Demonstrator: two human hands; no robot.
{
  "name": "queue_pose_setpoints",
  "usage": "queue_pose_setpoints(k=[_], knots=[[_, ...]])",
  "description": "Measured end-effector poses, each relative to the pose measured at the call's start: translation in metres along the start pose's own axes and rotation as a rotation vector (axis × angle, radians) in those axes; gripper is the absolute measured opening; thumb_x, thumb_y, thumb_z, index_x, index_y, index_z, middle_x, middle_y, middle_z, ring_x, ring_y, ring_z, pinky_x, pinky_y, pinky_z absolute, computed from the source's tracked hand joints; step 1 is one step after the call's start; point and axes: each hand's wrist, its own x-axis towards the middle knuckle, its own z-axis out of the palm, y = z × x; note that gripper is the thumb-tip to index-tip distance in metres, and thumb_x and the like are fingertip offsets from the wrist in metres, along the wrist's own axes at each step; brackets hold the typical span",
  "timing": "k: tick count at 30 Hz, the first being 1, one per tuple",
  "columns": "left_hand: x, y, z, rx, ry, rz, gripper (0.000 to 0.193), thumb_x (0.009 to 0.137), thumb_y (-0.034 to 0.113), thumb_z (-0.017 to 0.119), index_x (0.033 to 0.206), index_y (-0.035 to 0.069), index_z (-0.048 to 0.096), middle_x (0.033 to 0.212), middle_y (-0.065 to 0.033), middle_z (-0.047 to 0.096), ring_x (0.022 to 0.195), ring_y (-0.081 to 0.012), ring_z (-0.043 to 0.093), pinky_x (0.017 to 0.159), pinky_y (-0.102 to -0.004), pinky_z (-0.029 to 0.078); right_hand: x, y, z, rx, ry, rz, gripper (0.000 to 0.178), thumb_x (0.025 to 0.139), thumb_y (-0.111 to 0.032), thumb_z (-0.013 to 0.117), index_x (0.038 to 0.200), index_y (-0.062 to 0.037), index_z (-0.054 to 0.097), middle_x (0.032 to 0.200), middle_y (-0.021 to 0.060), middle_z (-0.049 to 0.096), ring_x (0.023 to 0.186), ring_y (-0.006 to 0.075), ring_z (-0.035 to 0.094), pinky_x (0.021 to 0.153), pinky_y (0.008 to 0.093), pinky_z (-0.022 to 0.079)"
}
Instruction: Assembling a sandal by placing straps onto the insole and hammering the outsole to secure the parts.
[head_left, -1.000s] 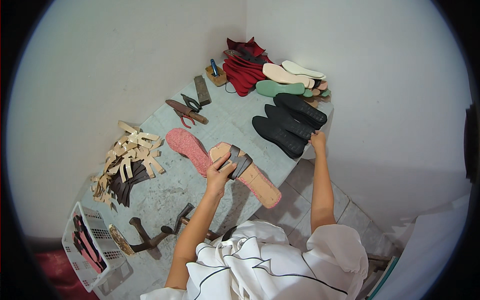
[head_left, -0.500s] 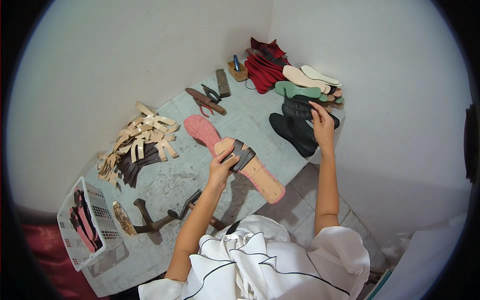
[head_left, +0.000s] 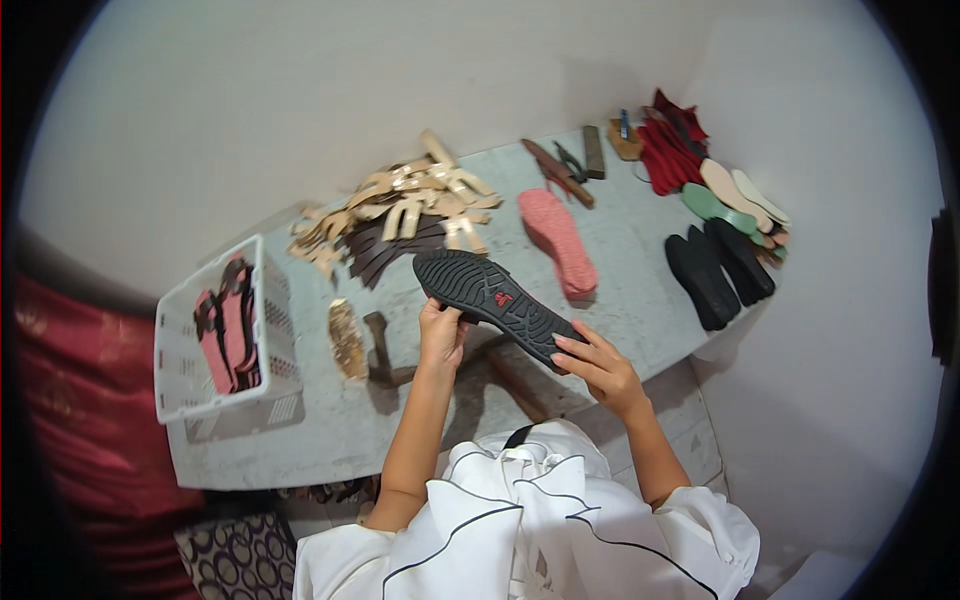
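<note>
A black rubber shoe sole (head_left: 500,300) is held over the table, its grooved tread and a small red mark turned toward me. My left hand (head_left: 440,335) is closed at its wide left end, the thumb underneath. My right hand (head_left: 603,372) has its fingers laid over the narrow right end. Anything on the sole's underside is hidden, the strapped sandal upper included. Beyond it a pink insole piece (head_left: 558,240) lies on the table. More black soles (head_left: 698,280) lie at the right.
On the table (head_left: 640,330) lie a pile of beige straps (head_left: 405,200), dark brown strips (head_left: 385,250), a hammer (head_left: 380,350), a knife (head_left: 560,172) and red fabric pieces (head_left: 670,150). A white basket (head_left: 280,330) with pink-and-black sandals stands at the left.
My right hand has taken a black sole from the right and brought it to my left hand. The strapped pink sandal that my left hand held is out of sight. The view has swung left.
</note>
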Motion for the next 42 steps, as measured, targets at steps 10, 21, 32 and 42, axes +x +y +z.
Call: queue_pose_setpoints(k=[10,21,32,42], knots=[[-0.039,0.084,-0.07,-0.068,0.146,0.214,0.02,0.074,-0.008,0.058,0.091,0.002,0.054,0.084,-0.0078,0.062,0.066,-0.0141,0.061,0.053,-0.024,0.053,0.023,-0.047,0.101,0.25,-0.01,0.142,0.041,0.07,0.01,0.052,0.107,-0.0086,0.055,0.133,0.0224,0.029,0.112,0.0357,0.043,0.086,0.0336,0.041],[-0.051,0.115,-0.151,-0.001,0.221,0.29,0.02,0.073,-0.012,0.055,0.09,-0.001,0.053,0.086,-0.0111,0.061,0.072,-0.0173,0.062,0.062,-0.0269,0.055,0.045,-0.091,0.167,0.266,-0.011,0.276,0.046,0.068,-0.006,0.068,0.111,-0.0045,0.052,0.127,0.0203,0.038,0.105,0.0302,0.048,0.078,0.0312,0.046],[-0.043,0.127,-0.176,-0.016,0.217,0.273,0.027,0.07,-0.012,0.058,0.093,0.0,0.054,0.086,-0.0075,0.061,0.071,-0.0138,0.061,0.056,-0.0222,0.05,0.048,-0.082,0.197,0.289,0.042,0.176,0.041,0.062,-0.007,0.072,0.099,-0.004,0.056,0.121,0.0198,0.043,0.108,0.0308,0.048,0.088,0.0344,0.04],[-0.031,0.125,-0.184,0.196,0.037,0.18,0.026,0.067,-0.011,0.062,0.092,-0.002,0.058,0.089,-0.0082,0.062,0.077,-0.0132,0.06,0.068,-0.0252,0.05,0.049,-0.062,0.213,0.801,-0.124,0.509,0.056,0.08,-0.007,0.059,0.129,-0.0072,0.032,0.104,0.009,0.047,0.094,0.0125,0.048,0.079,0.0242,0.042]])
